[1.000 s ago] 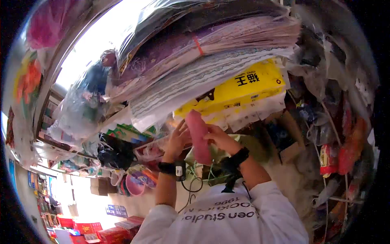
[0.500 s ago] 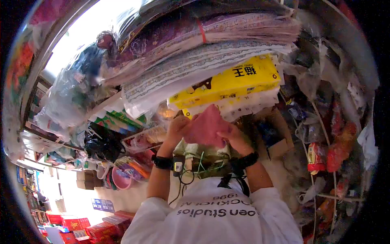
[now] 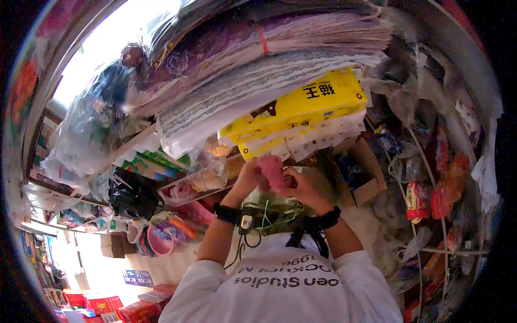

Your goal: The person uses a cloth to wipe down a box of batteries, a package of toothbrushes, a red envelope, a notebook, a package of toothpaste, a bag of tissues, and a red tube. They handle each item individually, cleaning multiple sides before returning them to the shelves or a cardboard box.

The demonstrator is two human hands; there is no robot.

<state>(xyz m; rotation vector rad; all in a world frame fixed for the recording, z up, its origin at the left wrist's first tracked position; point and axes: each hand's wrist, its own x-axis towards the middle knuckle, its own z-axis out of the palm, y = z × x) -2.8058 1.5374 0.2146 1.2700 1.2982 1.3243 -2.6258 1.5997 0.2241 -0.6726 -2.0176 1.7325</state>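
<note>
A pink cloth (image 3: pixel 272 171) is bunched between my two hands, in front of my chest. My left hand (image 3: pixel 247 180) grips its left side with curled fingers. On the right side, the fingers of my right hand (image 3: pixel 302 188) close on the cloth's lower edge. Just beyond my hands lies a yellow tissue packet (image 3: pixel 293 110) with dark printing, on top of more white and yellow packets (image 3: pixel 301 141). Below the cloth is a pale green bundle (image 3: pixel 274 202), partly hidden by my hands.
Stacks of patterned sheets (image 3: pixel 258 75) rise behind the packets. An open cardboard box (image 3: pixel 369 191) stands on the right, near hanging plastic-wrapped goods (image 3: pixel 417 202). Leftward are a black plastic bag (image 3: pixel 132 196), a pink basin (image 3: pixel 161 242) and red boxes (image 3: pixel 102 304). A cable hangs at my left wrist.
The pink cloth was spread wider and is now gathered into a smaller bundle. My hands have come closer together and slightly lower, and the view has shifted a little.
</note>
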